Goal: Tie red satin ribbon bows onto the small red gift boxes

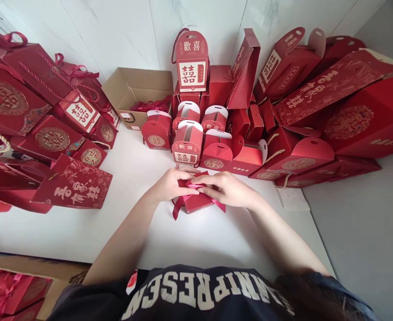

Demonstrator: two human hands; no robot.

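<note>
A small red gift box [196, 203] lies on the white table [123, 223] right in front of me, with a red-pink ribbon [178, 206] across its top and trailing off its left side. My left hand [172, 184] rests on the box's left end, its fingers closed on the ribbon. From the right, my right hand [228, 189] covers the box top and pinches the ribbon at the middle. Both hands meet over the box.
Many red gift boxes and bags crowd the table: a pile at the left [49, 129], small handled boxes at the back centre [187, 142], larger boxes at the right [317, 116]. An open cardboard carton [129, 93] holds ribbons. Another carton with red boxes [12, 290] sits lower left.
</note>
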